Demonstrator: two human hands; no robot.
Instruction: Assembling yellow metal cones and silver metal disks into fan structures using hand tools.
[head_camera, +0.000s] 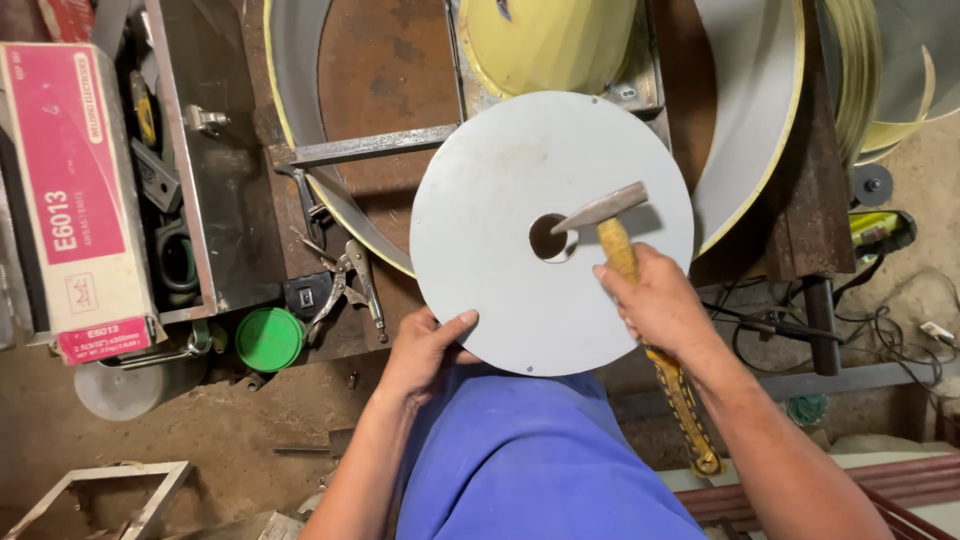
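A pale grey round metal disc (500, 200) with a hole in its middle (546, 238) lies flat over a rusty workbench. My left hand (425, 345) grips the disc's near edge, thumb on top. My right hand (655, 300) holds a hammer (620, 240) by its yellow-wrapped handle. The hammer's steel head (600, 208) rests with its pointed end at the rim of the hole. My blue trouser leg (530, 460) sits just below the disc.
Locking pliers (345, 285) and a green lid (268, 338) lie left of the disc. A pink-and-white box (70, 190) and an open metal toolbox (190, 160) stand at far left. A large curved metal ring (760, 120) and a yellow dome (545, 40) sit behind. Cables (880, 320) trail at right.
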